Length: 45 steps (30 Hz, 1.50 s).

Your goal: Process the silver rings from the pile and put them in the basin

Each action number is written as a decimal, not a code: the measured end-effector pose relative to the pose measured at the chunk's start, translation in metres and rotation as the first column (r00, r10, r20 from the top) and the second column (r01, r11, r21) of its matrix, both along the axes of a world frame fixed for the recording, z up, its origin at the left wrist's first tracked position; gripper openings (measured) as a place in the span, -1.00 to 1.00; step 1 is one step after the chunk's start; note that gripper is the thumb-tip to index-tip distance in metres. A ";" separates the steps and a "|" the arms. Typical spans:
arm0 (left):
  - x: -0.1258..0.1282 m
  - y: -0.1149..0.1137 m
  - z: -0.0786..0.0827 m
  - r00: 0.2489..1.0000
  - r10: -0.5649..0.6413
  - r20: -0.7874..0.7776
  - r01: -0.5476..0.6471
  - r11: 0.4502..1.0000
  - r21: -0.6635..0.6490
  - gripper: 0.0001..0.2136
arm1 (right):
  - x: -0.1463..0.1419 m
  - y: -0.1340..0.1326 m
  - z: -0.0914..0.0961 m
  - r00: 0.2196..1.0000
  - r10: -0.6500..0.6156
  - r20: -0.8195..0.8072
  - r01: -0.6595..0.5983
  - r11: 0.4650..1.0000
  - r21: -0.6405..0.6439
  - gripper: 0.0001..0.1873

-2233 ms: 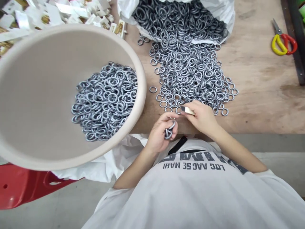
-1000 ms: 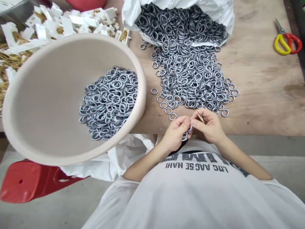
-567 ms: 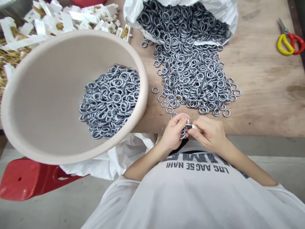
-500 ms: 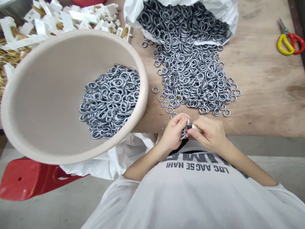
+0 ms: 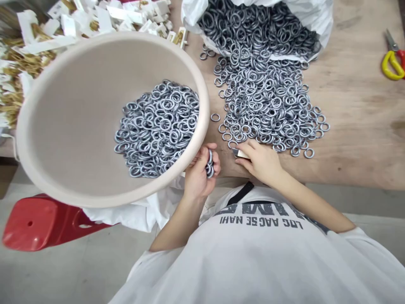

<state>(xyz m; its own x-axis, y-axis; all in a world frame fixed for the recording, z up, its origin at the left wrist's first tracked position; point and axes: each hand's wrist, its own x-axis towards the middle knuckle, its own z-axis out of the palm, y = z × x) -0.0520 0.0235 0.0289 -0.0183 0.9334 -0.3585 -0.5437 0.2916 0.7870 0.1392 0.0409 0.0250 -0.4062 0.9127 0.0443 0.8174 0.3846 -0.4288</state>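
Note:
My left hand (image 5: 201, 172) is closed around a few grey rings (image 5: 209, 164), just beside the right rim of a large beige basin (image 5: 202, 99). Inside that basin lies a heap of similar grey rings (image 5: 158, 126). Between the fingers of my right hand (image 5: 260, 160) is a small tool with a white handle and dark tip (image 5: 241, 153); its exact kind does not show. That hand rests at the near edge of a spread pile of loose rings (image 5: 268, 101) on the wooden table (image 5: 357, 139).
A white sack (image 5: 324, 23) full of rings lies open behind the pile. Scissors (image 5: 392, 63) with yellow and red handles are at the far right. White and gold-coloured parts (image 5: 104, 19) are heaped behind the basin. A red stool (image 5: 31, 223) stands below left.
My hands have come apart. The left has moved left to the basin's rim with its rings, while the right has shifted up to the pile's near edge, still holding the tool. The view has shifted slightly.

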 end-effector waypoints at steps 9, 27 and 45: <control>0.004 0.001 -0.006 0.993 -0.112 -0.026 0.112 0.994 -0.019 -0.72 | 0.003 0.007 -0.006 0.981 -0.172 -0.089 0.173 0.985 0.004 -0.83; 0.070 -0.004 -0.001 0.885 -0.465 0.027 0.463 0.885 0.053 -0.64 | 0.038 -0.022 0.019 0.521 -0.370 -0.769 0.051 0.913 -0.404 -0.69; 0.067 -0.009 0.007 0.815 -0.574 0.078 0.573 0.818 0.037 -0.60 | 0.052 -0.025 0.018 0.901 -0.126 -0.416 0.103 0.992 -0.078 -0.55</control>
<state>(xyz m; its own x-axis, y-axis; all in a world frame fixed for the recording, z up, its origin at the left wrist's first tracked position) 0.0147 0.0144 0.0363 0.5506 0.7693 -0.3240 -0.3426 0.5622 0.7527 0.1910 0.0160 0.0432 -0.2531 0.9575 0.1384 0.5945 0.2668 -0.7585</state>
